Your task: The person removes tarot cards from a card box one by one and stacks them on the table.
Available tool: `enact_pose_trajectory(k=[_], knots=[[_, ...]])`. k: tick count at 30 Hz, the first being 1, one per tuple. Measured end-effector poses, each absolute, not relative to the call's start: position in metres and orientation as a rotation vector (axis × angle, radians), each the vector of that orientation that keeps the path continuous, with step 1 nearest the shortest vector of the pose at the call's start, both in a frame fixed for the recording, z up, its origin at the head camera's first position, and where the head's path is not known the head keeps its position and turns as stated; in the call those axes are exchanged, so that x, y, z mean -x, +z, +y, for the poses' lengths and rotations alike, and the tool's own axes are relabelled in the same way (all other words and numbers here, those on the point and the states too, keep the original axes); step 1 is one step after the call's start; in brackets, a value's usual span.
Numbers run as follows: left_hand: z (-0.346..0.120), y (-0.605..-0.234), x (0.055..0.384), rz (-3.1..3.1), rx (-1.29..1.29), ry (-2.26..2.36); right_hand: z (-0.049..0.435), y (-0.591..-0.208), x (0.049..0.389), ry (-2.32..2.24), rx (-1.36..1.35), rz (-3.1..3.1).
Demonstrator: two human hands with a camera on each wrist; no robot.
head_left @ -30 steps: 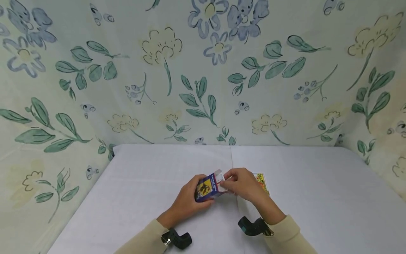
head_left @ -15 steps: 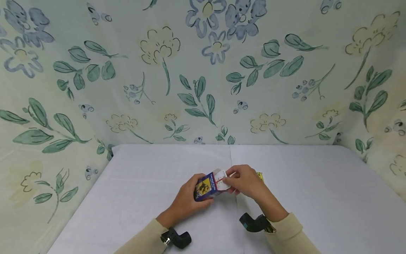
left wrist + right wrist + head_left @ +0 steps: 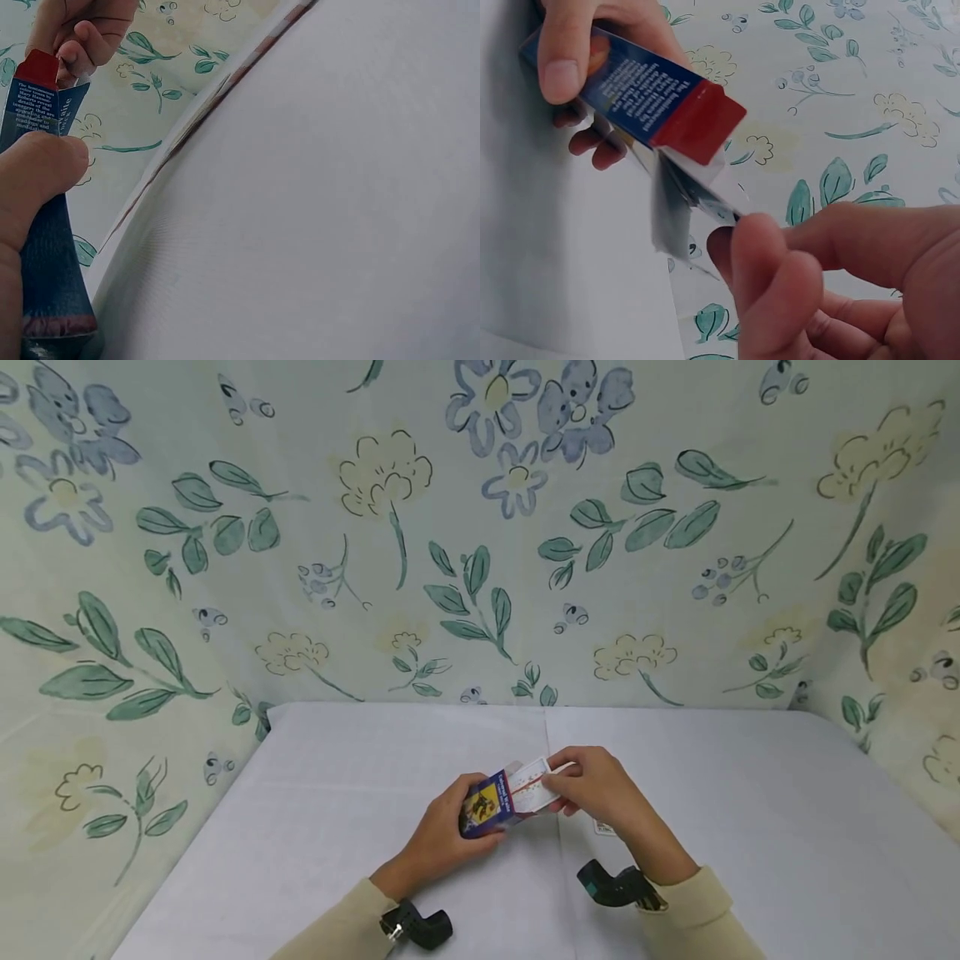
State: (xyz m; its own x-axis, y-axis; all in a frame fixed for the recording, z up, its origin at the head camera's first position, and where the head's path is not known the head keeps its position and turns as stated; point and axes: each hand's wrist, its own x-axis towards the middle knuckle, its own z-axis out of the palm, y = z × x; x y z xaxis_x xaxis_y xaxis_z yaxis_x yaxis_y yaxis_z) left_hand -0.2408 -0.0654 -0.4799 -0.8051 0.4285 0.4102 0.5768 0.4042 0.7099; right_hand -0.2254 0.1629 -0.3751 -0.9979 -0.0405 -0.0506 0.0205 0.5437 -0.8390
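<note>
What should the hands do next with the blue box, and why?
Probably the right hand should gently slide the white card all the way out: it pinches the outer end, the card sticks partly out of the open blue box, and the left hand grips the box.

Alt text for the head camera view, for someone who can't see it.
A person's left hand grips a small blue box while the right hand pinches a white printed insert sticking partly out of its open end. Both hands are above a white-covered table, with a flowered backdrop behind.
</note>
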Motion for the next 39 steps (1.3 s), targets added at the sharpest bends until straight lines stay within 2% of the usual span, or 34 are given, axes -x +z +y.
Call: enact_pose_trajectory(k=[12, 39], knots=[[-0.062, -0.483, 0.241, -2.489, 0.912, -1.349, 0.188, -0.365, 0.223, -1.446, -0.058, 2.738], [-0.066, -0.482, 0.244, -2.483, 0.910, -1.340, 0.233, -0.349, 0.223, -1.502, 0.044, 2.864]])
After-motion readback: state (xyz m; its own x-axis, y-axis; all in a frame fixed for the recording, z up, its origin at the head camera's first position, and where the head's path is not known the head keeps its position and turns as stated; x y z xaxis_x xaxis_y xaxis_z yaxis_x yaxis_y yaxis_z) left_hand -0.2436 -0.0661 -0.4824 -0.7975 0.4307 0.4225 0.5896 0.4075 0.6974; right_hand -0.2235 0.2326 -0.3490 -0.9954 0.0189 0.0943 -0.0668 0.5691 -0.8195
